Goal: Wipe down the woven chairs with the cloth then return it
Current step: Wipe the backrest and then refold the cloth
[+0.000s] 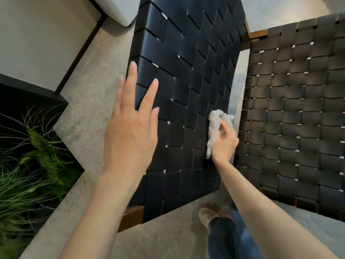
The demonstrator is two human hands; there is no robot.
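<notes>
My right hand [225,142] grips the cloth [214,128], fingers curled round the pale, fluffy wad. The wad lies against the black woven straps of the chair [186,71], close to its right edge and in the nearer half of the weave. My left hand [130,131] holds nothing. Its fingers are straight and spread, and it is over the chair's left edge, fingertips pointing away from me; I cannot tell whether it touches the straps. A second chair [298,109], woven the same way, stands just to the right, with a narrow strip of grey floor [89,101] between the two. Below the near edge of the chair I see my shoe [207,216] on the floor. Ferns [43,156] grow in a dark recess at the left.
</notes>
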